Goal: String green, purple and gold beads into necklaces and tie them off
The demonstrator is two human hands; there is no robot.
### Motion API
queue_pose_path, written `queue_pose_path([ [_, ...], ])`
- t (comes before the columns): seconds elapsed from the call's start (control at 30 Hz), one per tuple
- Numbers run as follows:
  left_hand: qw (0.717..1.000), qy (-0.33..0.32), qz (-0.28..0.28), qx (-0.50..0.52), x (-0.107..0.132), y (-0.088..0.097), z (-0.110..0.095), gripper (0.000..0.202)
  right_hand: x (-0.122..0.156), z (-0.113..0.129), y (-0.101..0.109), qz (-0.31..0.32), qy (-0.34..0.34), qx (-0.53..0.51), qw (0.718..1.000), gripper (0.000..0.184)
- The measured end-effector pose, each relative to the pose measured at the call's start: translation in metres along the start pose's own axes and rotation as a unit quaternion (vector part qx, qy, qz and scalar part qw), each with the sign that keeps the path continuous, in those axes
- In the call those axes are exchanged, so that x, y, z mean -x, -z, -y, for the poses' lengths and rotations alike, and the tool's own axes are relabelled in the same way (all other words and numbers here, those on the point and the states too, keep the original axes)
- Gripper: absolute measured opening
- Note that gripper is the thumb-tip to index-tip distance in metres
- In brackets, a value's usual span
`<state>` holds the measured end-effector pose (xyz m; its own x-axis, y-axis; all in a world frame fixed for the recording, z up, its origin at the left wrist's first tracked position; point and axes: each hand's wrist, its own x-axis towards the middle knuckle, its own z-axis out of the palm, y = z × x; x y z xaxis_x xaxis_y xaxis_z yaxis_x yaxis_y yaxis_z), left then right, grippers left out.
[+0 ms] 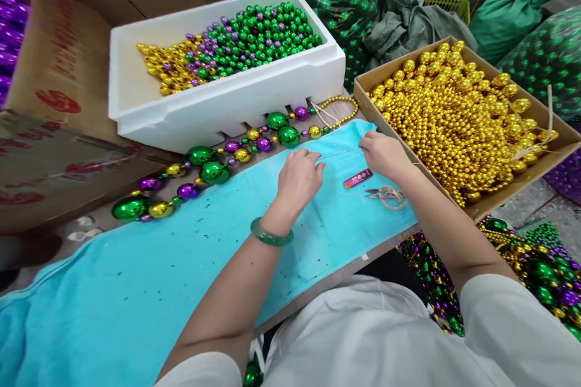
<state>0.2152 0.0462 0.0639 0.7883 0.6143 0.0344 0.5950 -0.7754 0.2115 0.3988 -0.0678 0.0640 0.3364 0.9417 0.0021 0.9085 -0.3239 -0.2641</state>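
Observation:
My left hand [298,174], with a green bangle [271,233] on its wrist, is over the blue towel [181,260], fingers curled and thumb near the index finger. A thin thread [336,154] runs from its fingertips towards my right hand [380,152]; whether a needle is part of it I cannot make out. The right hand is pinched closed near the towel's far right corner. Below it lie a small dark red packet [357,178] and thread snips [379,195] with a string loop. Beyond the hands, a bead garland [214,172] in green, gold and purple rests along the towel's far edge.
A white foam box [227,100] of loose beads stands at the back. On the right is a cardboard box [413,163] of gold bead strings. A large carton [59,91] with purple beads stands left. Finished-looking bead strands [436,278] hang below the table's right end.

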Motion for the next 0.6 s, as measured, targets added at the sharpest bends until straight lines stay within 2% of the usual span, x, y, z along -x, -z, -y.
queue_pose_path([
  [0.13,1.0,-0.011,-0.012,0.016,-0.002,-0.008,0.012,0.035,0.018,-0.028,0.031,-0.094,-0.056,-0.057,0.992,0.032],
  [0.27,0.999,-0.042,-0.011,-0.011,-0.012,-0.029,0.02,0.034,0.043,-0.067,0.064,-0.159,-0.126,-0.024,0.979,0.032],
  [0.37,0.995,-0.078,-0.004,-0.062,-0.023,-0.045,0.017,0.033,0.052,-0.083,0.075,-0.186,-0.162,0.007,0.969,0.034],
  [0.47,0.993,-0.088,0.025,-0.08,-0.03,-0.054,0.011,0.033,0.048,-0.076,0.072,-0.147,-0.148,0.017,0.978,0.032],
  [0.6,0.991,-0.084,0.054,-0.084,-0.033,-0.056,0.006,0.031,0.031,-0.041,0.05,-0.039,-0.069,0.024,0.997,0.032],
])
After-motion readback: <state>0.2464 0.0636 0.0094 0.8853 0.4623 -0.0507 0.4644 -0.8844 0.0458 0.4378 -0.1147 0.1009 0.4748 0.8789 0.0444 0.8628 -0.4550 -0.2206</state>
